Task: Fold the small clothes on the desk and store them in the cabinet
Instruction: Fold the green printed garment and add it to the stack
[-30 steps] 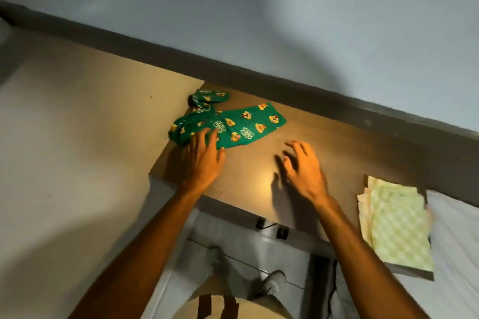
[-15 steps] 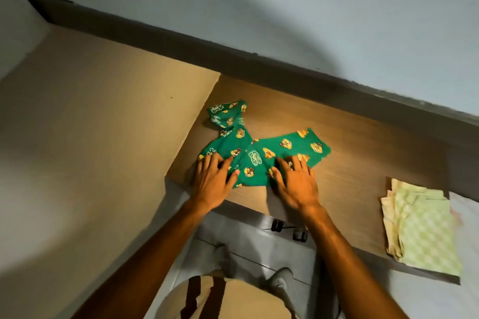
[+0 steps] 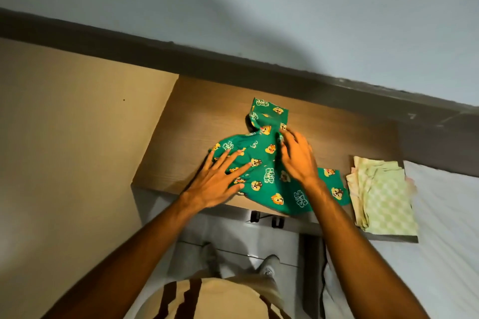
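While I watch from afar:
Green garment (image 3: pixel 269 176): at the desk (image 3: pixel 197 116) front edge.
Left hand (image 3: pixel 220 179): fingers spread, flat on it.
Right hand (image 3: pixel 298 158): fingers apart, resting on its middle.

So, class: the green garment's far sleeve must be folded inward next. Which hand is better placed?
Right. The right hand already touches the green garment just below that far sleeve; the left hand lies flat on the near-left part, pinning it.
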